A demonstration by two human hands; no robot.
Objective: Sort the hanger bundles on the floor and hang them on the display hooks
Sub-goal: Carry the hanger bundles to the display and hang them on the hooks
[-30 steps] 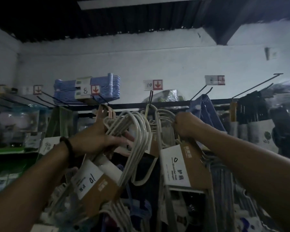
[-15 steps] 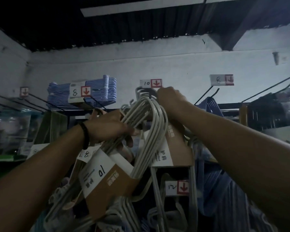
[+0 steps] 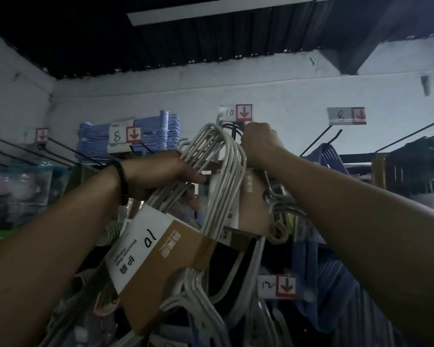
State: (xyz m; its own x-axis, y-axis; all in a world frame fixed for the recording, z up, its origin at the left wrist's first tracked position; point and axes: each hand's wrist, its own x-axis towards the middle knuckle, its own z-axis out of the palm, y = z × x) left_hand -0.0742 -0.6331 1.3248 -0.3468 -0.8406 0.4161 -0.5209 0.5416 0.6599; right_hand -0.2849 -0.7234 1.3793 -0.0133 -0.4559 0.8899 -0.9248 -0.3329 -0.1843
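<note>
Gripping a white hanger bundle at centre: left hand, fingers wrapped round the wires from the left, dark bracelet at the wrist. The bundle is tilted, its looped top up and right against the right wrist, its body running down to the near left.

Cardboard sleeve: brown with a white panel, hand-marked "10", banding that bundle below the left hand.

Right hand: raised at far centre, fingers curled tight in a fist over the top of a second bundle; the grip itself is hidden behind the knuckles. The second bundle hangs below the fist, brown sleeve facing the camera, white wire ends curling out at its lower right.

Display hook: black wire, just left of the right fist, directly under tag "10" with its red arrow. Whether the second bundle sits on it cannot be told.

Blue hangers: stacked far left, fronted by left tag "8".

Further tags: right tag "8", far right; tag "12", low, right of centre.

Black wire hooks: left wall, angled outward.

Second lot of blue hangers: hanging just right of the right forearm.

Dark goods: far right, too dim to identify.
</note>
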